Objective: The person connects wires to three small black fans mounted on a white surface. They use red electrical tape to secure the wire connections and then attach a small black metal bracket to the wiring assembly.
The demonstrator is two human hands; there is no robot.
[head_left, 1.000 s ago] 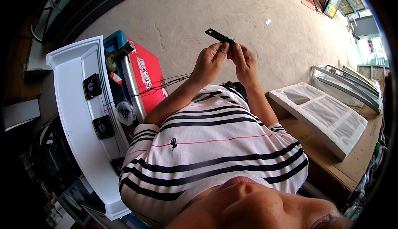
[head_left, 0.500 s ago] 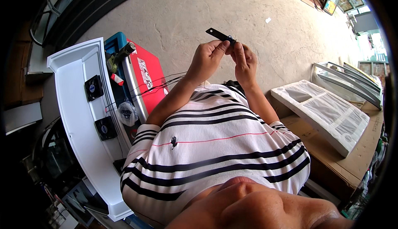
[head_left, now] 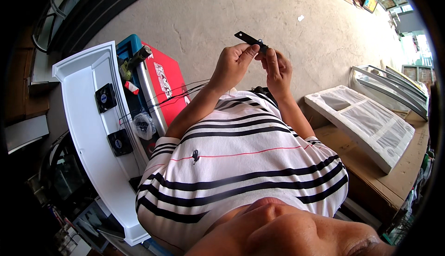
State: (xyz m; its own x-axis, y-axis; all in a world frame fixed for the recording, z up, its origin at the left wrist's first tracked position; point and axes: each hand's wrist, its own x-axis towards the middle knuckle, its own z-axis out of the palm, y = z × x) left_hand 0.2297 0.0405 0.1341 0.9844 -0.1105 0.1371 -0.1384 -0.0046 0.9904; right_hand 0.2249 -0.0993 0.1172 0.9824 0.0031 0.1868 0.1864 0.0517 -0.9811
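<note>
Out in front of me, both hands meet at a flat black strip (head_left: 245, 36) with a hole near its far left end. My left hand (head_left: 233, 66) pinches it between thumb and fingers. My right hand (head_left: 277, 70) is closed at the strip's near right end, its fingertips pressed together on a small dark part (head_left: 263, 48) whose kind I cannot make out. Thin dark wires (head_left: 197, 88) run from beside my left forearm to a long white panel (head_left: 76, 103) on my left, which carries two black fans (head_left: 105, 98).
Beside the panel stand a red box (head_left: 162, 77) and a teal toolbox (head_left: 134, 42) with a green power drill (head_left: 132, 66) and a clear plastic bag (head_left: 144, 125) on it. To my right, a plastic-wrapped white frame (head_left: 366, 124) lies on a cardboard box (head_left: 371, 186).
Both hands and the black strip have shifted slightly right. My right hand has turned a little and its fingertips have drawn slightly back from the left hand's.
</note>
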